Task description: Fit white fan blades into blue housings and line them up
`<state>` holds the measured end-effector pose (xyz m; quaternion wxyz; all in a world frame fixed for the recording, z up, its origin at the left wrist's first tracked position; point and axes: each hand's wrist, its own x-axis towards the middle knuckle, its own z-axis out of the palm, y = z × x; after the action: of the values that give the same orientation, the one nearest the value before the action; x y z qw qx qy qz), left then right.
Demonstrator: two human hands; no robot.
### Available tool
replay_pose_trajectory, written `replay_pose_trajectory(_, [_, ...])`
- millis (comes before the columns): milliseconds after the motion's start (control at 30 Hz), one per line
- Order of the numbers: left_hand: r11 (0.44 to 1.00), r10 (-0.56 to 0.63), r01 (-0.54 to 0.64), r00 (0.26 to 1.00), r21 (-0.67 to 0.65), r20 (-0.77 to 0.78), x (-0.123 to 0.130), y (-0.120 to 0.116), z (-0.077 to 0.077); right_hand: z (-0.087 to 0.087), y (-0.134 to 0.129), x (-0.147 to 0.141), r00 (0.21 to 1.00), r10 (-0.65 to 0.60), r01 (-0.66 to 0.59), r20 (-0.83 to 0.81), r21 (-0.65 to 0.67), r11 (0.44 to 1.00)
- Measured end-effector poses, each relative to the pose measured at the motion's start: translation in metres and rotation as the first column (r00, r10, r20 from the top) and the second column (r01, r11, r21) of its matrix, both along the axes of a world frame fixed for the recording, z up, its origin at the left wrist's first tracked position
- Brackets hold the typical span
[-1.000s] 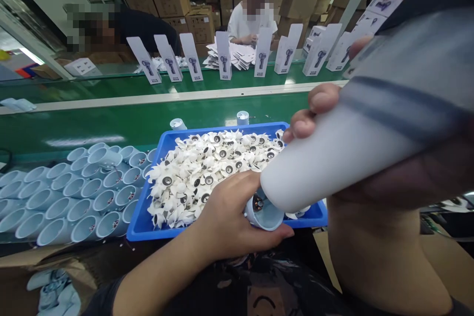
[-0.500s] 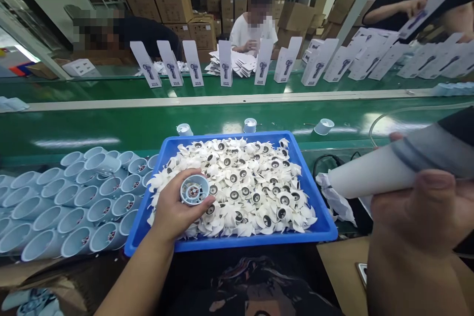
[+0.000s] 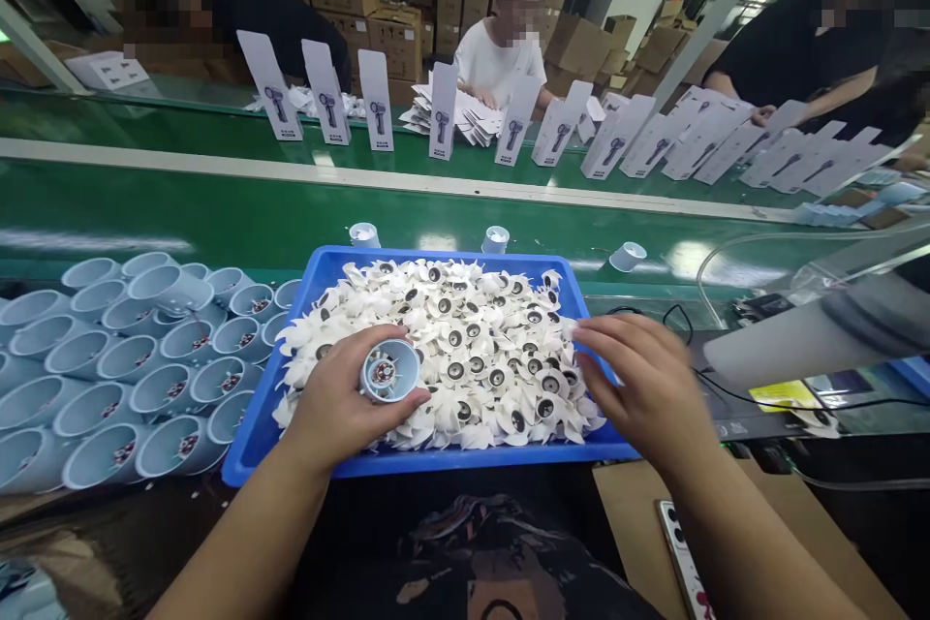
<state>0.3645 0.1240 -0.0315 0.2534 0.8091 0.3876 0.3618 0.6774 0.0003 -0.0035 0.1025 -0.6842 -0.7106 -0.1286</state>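
My left hand (image 3: 341,397) is closed around a light-blue fan housing (image 3: 390,370), its open end facing me. Inside the housing a small motor with copper-coloured windings shows. My right hand (image 3: 639,373) is over the right side of the blue tray (image 3: 436,461), thumb and fingers apart. Its fingertips are at the edge of the heap of white fan blades (image 3: 465,358); contact with a blade cannot be made out. Many of the blades have a dark round hub.
Rows of light-blue housings (image 3: 152,341) lie left of the tray. Beyond it, several small cups (image 3: 496,239) stand on the green conveyor (image 3: 291,203). A large white tube (image 3: 791,334) juts in from the right. A phone (image 3: 683,557) lies on cardboard. White boxes and co-workers are across the line.
My right hand has left the white tube at the right and moved left to the blade tray. My left hand still holds the housing. The view has tilted slightly.
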Motion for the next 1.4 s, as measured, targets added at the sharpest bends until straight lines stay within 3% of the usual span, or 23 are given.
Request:
replay_pose_trajectory(67, [1.000,0.003,-0.003,1.000,-0.007,0.004,0.000,0.000,0.001,-0.009,0.019,-0.002,0.997,-0.041,0.052,0.068,-0.166,0.985])
replay_pose_trajectory(167, [1.000,0.014,-0.013,1.000,-0.028,0.017,-0.001,-0.001,0.003,-0.015,0.045,-0.003,0.976,-0.109,0.174,0.189,-0.373,0.912])
replay_pose_trajectory(300, [0.999,0.024,-0.023,0.999,-0.031,0.021,-0.001,-0.001,0.003,-0.010,0.057,-0.014,0.937,-0.143,0.286,0.320,-0.464,0.838])
replay_pose_trajectory(500, [1.000,0.000,0.000,1.000,-0.014,-0.015,0.000,-0.001,0.002,-0.004,0.056,-0.023,0.924,-0.137,0.309,0.357,-0.487,0.817])
replay_pose_trajectory(767, [0.999,-0.021,0.020,0.999,-0.050,-0.027,0.002,0.000,0.005,-0.011,0.050,-0.010,0.949,-0.177,0.277,0.260,-0.422,0.864])
replay_pose_trajectory(900, [0.998,0.001,-0.002,1.000,-0.068,-0.004,0.003,0.001,0.005,-0.019,0.052,-0.012,0.965,-0.218,0.259,0.148,-0.368,0.893])
replay_pose_trajectory(1033, [0.994,0.098,-0.088,0.984,-0.070,0.149,0.004,0.003,0.000,-0.024,0.062,-0.015,0.959,-0.282,0.264,-0.009,-0.320,0.910])
replay_pose_trajectory(1133, [0.990,0.110,-0.087,0.970,-0.110,0.217,0.004,0.000,-0.003,-0.020,0.061,-0.019,0.932,-0.311,0.254,-0.186,-0.275,0.927])
replay_pose_trajectory(1267, [0.998,0.056,-0.046,0.971,-0.049,0.234,0.006,-0.017,0.001,-0.004,0.041,-0.038,0.807,-0.183,0.102,-0.562,-0.173,0.980])
replay_pose_trajectory(1400, [0.992,-0.106,0.101,0.992,0.077,0.073,0.011,-0.039,0.011,0.005,0.024,-0.066,0.450,-0.003,-0.228,-0.893,-0.118,0.967])
